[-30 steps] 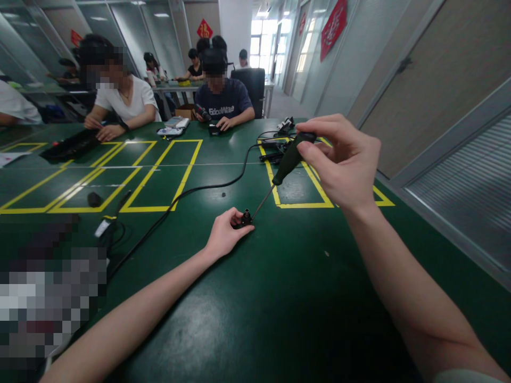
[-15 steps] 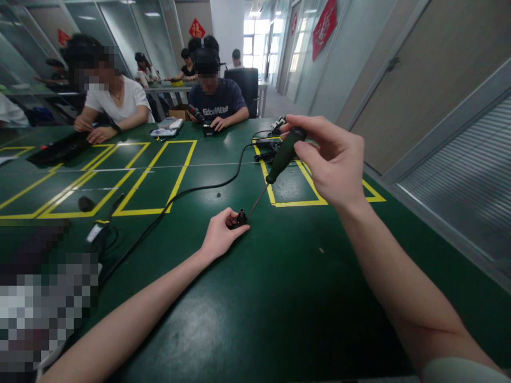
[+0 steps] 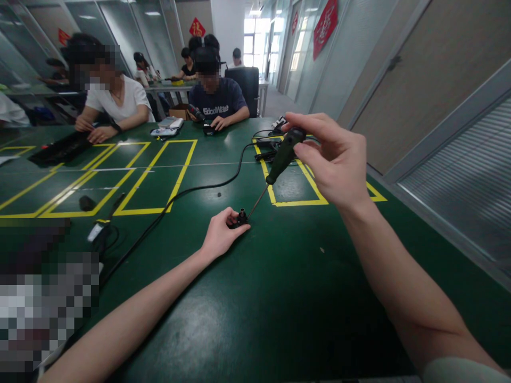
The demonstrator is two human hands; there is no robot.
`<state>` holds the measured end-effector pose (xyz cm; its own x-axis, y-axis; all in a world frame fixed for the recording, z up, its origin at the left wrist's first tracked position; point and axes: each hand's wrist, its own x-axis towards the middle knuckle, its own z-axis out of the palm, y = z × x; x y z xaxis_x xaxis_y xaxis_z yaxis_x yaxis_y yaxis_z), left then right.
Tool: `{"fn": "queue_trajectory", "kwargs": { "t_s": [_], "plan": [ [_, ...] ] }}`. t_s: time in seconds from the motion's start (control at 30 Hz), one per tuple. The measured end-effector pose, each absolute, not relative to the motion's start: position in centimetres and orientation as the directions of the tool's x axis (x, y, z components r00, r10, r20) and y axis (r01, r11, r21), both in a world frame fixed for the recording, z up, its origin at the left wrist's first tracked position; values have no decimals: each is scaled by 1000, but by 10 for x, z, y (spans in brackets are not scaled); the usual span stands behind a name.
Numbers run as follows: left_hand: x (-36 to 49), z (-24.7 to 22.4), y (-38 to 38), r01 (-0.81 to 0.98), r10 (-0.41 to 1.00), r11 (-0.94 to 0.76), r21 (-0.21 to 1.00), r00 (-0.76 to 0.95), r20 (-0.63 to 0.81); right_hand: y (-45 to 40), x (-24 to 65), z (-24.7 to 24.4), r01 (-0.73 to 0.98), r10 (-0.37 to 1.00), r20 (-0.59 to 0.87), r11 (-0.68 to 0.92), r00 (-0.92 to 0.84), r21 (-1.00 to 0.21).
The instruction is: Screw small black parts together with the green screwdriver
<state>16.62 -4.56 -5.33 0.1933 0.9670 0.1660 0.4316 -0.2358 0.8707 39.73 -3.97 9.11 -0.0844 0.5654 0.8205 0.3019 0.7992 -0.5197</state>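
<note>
A small black part with an upright cylindrical stub [image 3: 241, 216] is over a glossy green tabletop [image 3: 271, 298], pinched between thumb and fingers of the left hand [image 3: 221, 233]; the right hand [image 3: 336, 162] pinches a dark-green-handled screwdriver with thin metal shaft [image 3: 281, 160], aslant to the part; that slant could let the tip skid toward the left thumb; fingers hide the part's left side; tip contact is too small to confirm.

I can't make out what the small black part [image 3: 242, 215] is, partly covered by the left hand [image 3: 221, 232], nor exactly where the screwdriver [image 3: 280, 160] tip ends; a pale sleeve [image 3: 459, 371] is cut off below
</note>
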Motion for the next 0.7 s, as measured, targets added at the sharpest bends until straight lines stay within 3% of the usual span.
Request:
{"fn": "queue_trajectory", "kwargs": {
  "t_s": [0.5,0.7],
  "plan": [
    [165,-57,-44,425,964,-251,870,194,183,-43,395,91,268,579,809,799,-101,-539],
    [165,-57,-44,432,963,-254,865,198,183,-44,394,91,335,573,817,783,-61,-524]
  ]
}}
